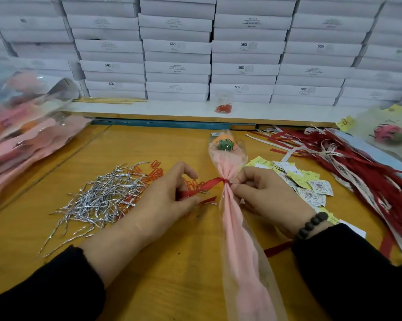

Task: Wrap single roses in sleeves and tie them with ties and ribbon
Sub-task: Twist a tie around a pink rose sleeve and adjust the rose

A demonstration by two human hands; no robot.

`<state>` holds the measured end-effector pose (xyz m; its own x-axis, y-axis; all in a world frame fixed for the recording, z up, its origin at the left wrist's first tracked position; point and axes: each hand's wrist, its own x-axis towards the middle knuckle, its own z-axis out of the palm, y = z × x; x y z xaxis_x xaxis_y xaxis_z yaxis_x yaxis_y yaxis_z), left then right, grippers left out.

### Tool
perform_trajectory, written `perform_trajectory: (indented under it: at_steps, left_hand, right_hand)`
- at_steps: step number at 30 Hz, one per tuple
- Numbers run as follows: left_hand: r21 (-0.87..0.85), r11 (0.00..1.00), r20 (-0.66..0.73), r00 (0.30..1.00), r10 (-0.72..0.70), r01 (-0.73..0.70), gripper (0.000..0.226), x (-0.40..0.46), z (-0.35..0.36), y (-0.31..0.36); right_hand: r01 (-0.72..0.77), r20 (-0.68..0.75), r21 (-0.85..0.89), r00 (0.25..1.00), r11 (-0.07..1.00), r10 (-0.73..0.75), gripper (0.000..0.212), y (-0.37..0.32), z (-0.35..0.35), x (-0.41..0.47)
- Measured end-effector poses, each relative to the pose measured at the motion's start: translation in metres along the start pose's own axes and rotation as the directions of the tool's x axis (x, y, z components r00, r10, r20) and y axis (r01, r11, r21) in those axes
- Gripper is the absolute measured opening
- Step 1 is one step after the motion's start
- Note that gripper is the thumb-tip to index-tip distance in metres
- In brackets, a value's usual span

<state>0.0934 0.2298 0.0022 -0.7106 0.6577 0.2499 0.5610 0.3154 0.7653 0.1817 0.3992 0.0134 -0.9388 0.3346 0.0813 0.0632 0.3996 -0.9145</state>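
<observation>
Black sleeves (pixel 45 286) at 6 o'clock, both forearms over the yellow bench (pixel 149 140). Wrapped rose (pixel 227 158) lies centre, head at 12 o'clock, pink sleeve (pixel 239 239) trailing to 6. Red ribbon (pixel 207 185) is looped round the cinched neck. Left hand (pixel 163 200): fingers curled, pinching the ribbon tail at 9 o'clock of the knot. Right hand (pixel 264 193): fingers curled, pinching at the neck by the knot; bead bracelet (pixel 311 225) on that wrist. Silver twist ties (pixel 102 195) heaped at 9 o'clock, paper tags (pixel 306 181) at 3, loose ribbons (pixel 357 158) at 2. White boxes (pixel 176 47) stacked at 12.
</observation>
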Motion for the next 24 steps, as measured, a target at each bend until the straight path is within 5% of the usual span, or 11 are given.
perform_trajectory:
  at_steps: [3,5,7,9,11,15,19,24]
  left_hand:
    - [-0.357,0.933,0.034,0.999,-0.03,0.04,0.007,0.001,-0.006,0.005]
    - [-0.431,0.899,0.146,0.989,-0.012,0.074,0.019,0.001,-0.011,0.006]
    - [-0.314,0.943,0.267,0.963,-0.021,0.108,0.027,-0.001,-0.01,0.008]
    - [-0.011,0.998,0.289,0.955,-0.059,0.065,0.022,-0.002,-0.007,0.006]
    - [0.22,0.974,0.168,0.982,-0.091,0.052,0.014,0.0,-0.003,0.002]
    - [0.273,0.957,-0.137,0.988,-0.067,0.103,0.012,0.002,-0.001,-0.002]
    - [0.371,0.926,-0.24,0.971,0.017,0.075,0.016,0.004,-0.001,-0.006]
    - [-0.093,0.996,-0.381,0.924,-0.035,-0.001,0.02,0.006,0.006,0.001]
  right_hand:
    - [-0.003,-0.016,-0.105,1.0,0.994,0.001,0.016,0.003,0.0,0.0]
    - [0.007,-0.02,-0.146,1.0,0.989,-0.01,0.015,0.003,0.002,-0.001]
    - [0.025,-0.035,-0.159,0.999,0.987,-0.031,0.016,0.002,0.004,-0.001]
    - [0.048,-0.057,-0.154,0.997,0.987,-0.057,0.016,0.002,0.004,0.0]
    - [0.082,-0.063,-0.117,0.994,0.99,-0.09,0.014,0.001,0.004,-0.001]
    - [0.184,0.037,-0.093,0.983,0.979,-0.181,0.014,-0.003,0.01,-0.006]
    - [0.237,0.094,-0.098,0.969,0.967,-0.228,0.019,-0.002,0.019,-0.008]
    - [0.225,0.128,-0.145,0.97,0.964,-0.207,0.021,0.0,0.024,-0.008]
